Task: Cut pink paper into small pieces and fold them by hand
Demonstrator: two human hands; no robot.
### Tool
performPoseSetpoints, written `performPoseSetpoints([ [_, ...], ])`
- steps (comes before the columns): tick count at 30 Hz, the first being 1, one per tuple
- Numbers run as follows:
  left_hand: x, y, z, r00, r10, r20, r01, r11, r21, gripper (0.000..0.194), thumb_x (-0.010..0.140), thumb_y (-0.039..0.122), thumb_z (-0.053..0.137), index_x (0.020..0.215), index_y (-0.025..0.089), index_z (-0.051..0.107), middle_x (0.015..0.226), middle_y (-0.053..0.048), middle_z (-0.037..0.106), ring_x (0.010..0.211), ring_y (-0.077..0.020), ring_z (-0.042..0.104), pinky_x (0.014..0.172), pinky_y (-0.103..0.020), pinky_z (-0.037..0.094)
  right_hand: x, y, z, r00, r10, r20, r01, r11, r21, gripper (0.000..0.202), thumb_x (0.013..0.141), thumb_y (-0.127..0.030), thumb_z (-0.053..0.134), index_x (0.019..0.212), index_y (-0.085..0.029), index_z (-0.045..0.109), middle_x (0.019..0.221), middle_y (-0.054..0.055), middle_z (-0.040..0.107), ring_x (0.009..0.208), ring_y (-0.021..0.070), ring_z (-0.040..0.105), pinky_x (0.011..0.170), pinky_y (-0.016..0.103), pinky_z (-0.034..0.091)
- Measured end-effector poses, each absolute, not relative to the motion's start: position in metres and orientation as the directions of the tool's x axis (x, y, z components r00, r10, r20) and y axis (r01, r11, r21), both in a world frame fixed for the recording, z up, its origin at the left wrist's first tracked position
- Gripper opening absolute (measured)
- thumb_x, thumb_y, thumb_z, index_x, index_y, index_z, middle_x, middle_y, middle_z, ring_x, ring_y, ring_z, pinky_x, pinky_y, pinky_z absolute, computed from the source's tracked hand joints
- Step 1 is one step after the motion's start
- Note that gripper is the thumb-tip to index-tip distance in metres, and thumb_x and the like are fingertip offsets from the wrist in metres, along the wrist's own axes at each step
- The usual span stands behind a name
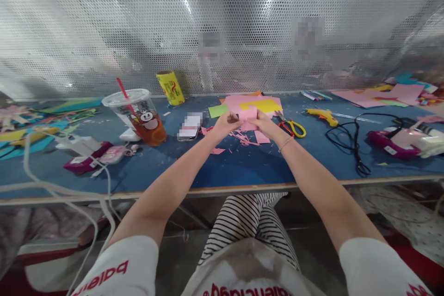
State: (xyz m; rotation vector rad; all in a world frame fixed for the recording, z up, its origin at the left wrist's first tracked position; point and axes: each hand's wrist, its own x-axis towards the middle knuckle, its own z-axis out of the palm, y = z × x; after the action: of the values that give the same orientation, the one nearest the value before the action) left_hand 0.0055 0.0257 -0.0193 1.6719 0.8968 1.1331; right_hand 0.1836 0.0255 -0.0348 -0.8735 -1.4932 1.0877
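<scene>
Between my two hands, above the blue table, is a small piece of pink paper (247, 114) that looks curled or folded. My left hand (227, 124) pinches its left side, and my right hand (265, 125) grips its lower right edge. Beneath them lie thin pink paper scraps (243, 137) and a small pink strip (262, 137). Just right of my right hand rest scissors (293, 128) with red and yellow handles. Behind the hands, pink sheets (232, 101) and a yellow sheet (265, 104) are stacked, with a green piece (218, 111) at their left.
A phone (190, 126) and a cup of brown drink (149, 125) stand to the left, near a yellow tube (170, 88). On the right are a yellow glue gun (322, 117), black cable (354, 148) and a purple power strip (391, 144). A perforated metal screen (249, 32) rises behind.
</scene>
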Motion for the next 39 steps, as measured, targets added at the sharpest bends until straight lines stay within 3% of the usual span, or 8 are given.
performPoseSetpoints([
  [3,0.007,0.026,-0.023,0.338,0.894,0.296,0.021,-0.321,0.947,0.036,0.057,0.028,0.076,0.083,0.014,0.055,0.07,0.0,0.059,0.062,-0.0088,0.055,0.06,-0.024,0.045,0.181,0.026,-0.036,-0.195,0.937,0.291,-0.049,0.287,-0.957,0.041,0.064,-0.03,0.066,0.1,-0.022,0.051,0.085,0.0,0.057,0.078,0.016,0.054,0.068,0.032,0.05],
  [6,0.007,0.027,-0.025,0.371,0.878,0.304,0.024,-0.336,0.941,0.026,0.062,0.029,0.072,0.078,0.013,0.058,0.064,0.001,0.057,0.056,-0.0079,0.052,0.056,-0.022,0.043,0.181,0.026,-0.035,-0.21,0.941,0.264,-0.062,0.257,-0.964,0.036,0.063,-0.027,0.063,0.096,-0.023,0.05,0.082,-0.001,0.056,0.072,0.0137,0.052,0.061,0.028,0.048],
  [11,0.004,0.03,-0.022,0.205,0.934,0.293,-0.037,-0.292,0.956,0.023,0.059,0.027,0.072,0.07,0.014,0.057,0.061,0.003,0.057,0.055,-0.0084,0.052,0.056,-0.023,0.044,0.186,0.024,-0.027,-0.124,0.94,0.317,-0.092,0.307,-0.947,0.034,0.058,-0.019,0.059,0.09,-0.021,0.048,0.079,-0.004,0.056,0.066,0.0105,0.051,0.054,0.022,0.042],
  [22,0.005,0.031,-0.025,0.191,0.954,0.23,-0.044,-0.226,0.973,0.022,0.062,0.029,0.07,0.073,0.014,0.059,0.062,0.001,0.059,0.053,-0.0102,0.055,0.054,-0.025,0.047,0.19,0.018,-0.019,0.005,0.895,0.446,0.222,0.434,-0.873,0.021,0.065,-0.026,0.058,0.084,-0.017,0.056,0.08,0.001,0.06,0.065,0.0111,0.053,0.057,0.025,0.046],
  [31,0.006,0.034,-0.028,0.141,0.963,0.23,-0.054,-0.224,0.973,0.014,0.068,0.028,0.064,0.071,0.014,0.059,0.061,0.002,0.056,0.053,-0.0089,0.053,0.056,-0.025,0.048,0.19,0.02,-0.021,-0.036,0.869,0.493,0.243,0.486,-0.839,0.027,0.066,-0.023,0.055,0.092,-0.016,0.059,0.086,0.003,0.062,0.071,0.0129,0.055,0.067,0.029,0.048],
  [39,0.004,0.034,-0.031,0.175,0.953,0.246,-0.012,-0.248,0.969,0.018,0.066,0.029,0.067,0.075,0.015,0.06,0.067,0.001,0.06,0.057,-0.01,0.054,0.056,-0.024,0.047,0.193,0.024,-0.027,-0.055,0.884,0.465,0.268,0.461,-0.846,0.014,0.065,-0.024,0.056,0.077,-0.017,0.055,0.071,-0.001,0.056,0.066,0.0129,0.052,0.063,0.027,0.046],
])
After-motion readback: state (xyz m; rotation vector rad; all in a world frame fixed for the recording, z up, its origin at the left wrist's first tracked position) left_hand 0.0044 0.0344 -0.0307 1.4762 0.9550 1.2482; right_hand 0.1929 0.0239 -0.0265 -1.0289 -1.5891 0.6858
